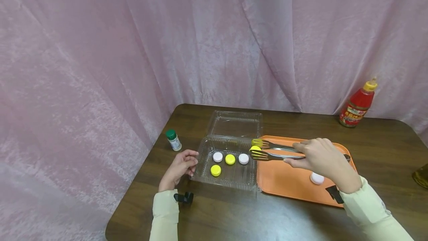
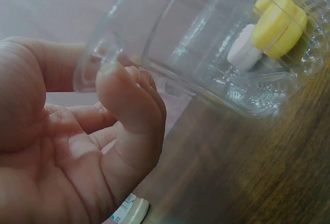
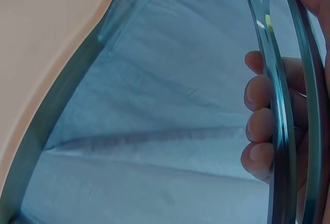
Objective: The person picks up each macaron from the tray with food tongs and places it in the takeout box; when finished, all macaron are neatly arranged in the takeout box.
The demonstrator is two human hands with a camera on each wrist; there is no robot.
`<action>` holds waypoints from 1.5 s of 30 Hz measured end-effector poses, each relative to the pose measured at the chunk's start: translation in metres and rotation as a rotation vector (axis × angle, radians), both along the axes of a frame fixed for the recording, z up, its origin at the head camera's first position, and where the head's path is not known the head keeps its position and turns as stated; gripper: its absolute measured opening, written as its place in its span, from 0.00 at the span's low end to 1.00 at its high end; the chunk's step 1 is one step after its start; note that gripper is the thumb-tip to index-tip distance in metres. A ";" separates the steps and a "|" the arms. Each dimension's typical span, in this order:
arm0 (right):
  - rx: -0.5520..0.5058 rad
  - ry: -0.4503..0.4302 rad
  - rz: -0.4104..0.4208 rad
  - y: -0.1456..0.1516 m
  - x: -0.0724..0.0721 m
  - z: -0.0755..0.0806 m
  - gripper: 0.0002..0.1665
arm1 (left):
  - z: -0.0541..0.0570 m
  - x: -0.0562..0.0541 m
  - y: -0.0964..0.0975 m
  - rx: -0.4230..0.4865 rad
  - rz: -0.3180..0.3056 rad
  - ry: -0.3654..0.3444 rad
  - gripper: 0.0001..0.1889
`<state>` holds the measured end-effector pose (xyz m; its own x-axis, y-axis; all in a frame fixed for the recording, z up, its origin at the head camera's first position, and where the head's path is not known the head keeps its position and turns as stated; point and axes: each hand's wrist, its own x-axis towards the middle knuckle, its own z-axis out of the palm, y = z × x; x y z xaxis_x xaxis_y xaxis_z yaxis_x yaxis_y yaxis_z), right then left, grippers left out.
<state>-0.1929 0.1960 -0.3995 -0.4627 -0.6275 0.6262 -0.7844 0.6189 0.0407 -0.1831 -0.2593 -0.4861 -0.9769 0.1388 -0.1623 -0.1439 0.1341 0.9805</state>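
My left hand (image 1: 180, 167) pinches the left rim of a clear plastic clamshell box (image 1: 234, 178), thumb and fingers on its edge in the left wrist view. Inside it sit two white macarons (image 1: 217, 157) and two yellow macarons (image 1: 215, 170). Metal tongs (image 1: 277, 157) are gripped in my right hand (image 1: 322, 157), fingers wrapped round one arm and thumb on the other in the right wrist view. Between the fork-like tong ends is another yellow macaron (image 1: 255, 148), over the box's right edge. A white macaron (image 1: 316, 178) lies on the orange tray (image 1: 284, 187), beneath my right wrist.
The box's lid (image 1: 237, 125) lies folded back behind it. A green-capped shaker (image 1: 174, 140) stands left of the box. At the back right is a red sauce bottle (image 1: 357, 105), and a dark glass object (image 1: 421, 176) shows at the right edge. Pink curtains (image 1: 217, 47) hang behind the table.
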 end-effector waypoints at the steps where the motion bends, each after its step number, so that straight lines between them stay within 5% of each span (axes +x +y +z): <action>1: 0.001 -0.008 0.006 -0.003 0.000 0.000 0.33 | 0.000 0.000 0.000 0.000 0.002 -0.001 0.17; 16: 0.046 -0.076 0.085 -0.046 -0.007 -0.010 0.30 | 0.000 0.000 0.001 -0.005 0.010 0.005 0.18; 39: 0.204 -0.266 0.034 -0.082 -0.008 -0.038 0.36 | 0.000 0.002 0.003 -0.030 0.015 0.004 0.18; 45: 0.275 -0.230 0.030 -0.091 -0.011 -0.040 0.35 | 0.000 0.000 0.001 -0.015 -0.001 0.003 0.18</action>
